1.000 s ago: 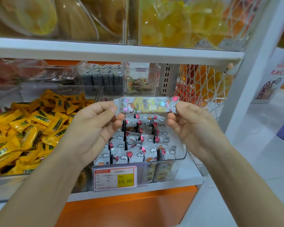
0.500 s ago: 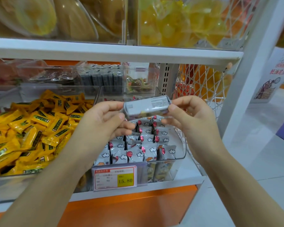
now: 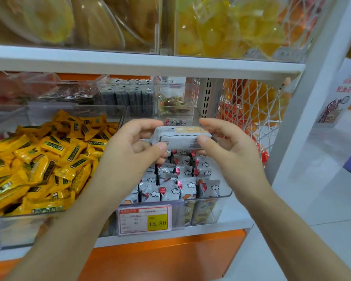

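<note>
Grey snack packet (image 3: pixel 180 138): being held level in the air above the back half of the clear bin (image 3: pixel 229 194), plain printed side facing the camera; left hand (image 3: pixel 130 153) is pinching its left end, thumb in front, fingers curled behind; right hand (image 3: pixel 231 153) is pinching the right end the same way, thumb tip pressing on the front face.

Surroundings: the bin is holding upright rows of matching grey packets (image 3: pixel 170 191); hands and held packet are covering the back rows from view; a price tag (image 3: pixel 145 220) is hanging on the bin's front wall; the left forearm is crossing over the bin's left front corner.

Just left, a heap of yellow packets (image 3: pixel 39 163) is lying in the neighbouring bin; behind, dark packets (image 3: pixel 128 96) and a small clear box (image 3: pixel 172 102) of sweets are sitting further back; the white shelf (image 3: pixel 150 65) is running overhead; white wire mesh (image 3: pixel 251 110) is standing just right of the right hand.
</note>
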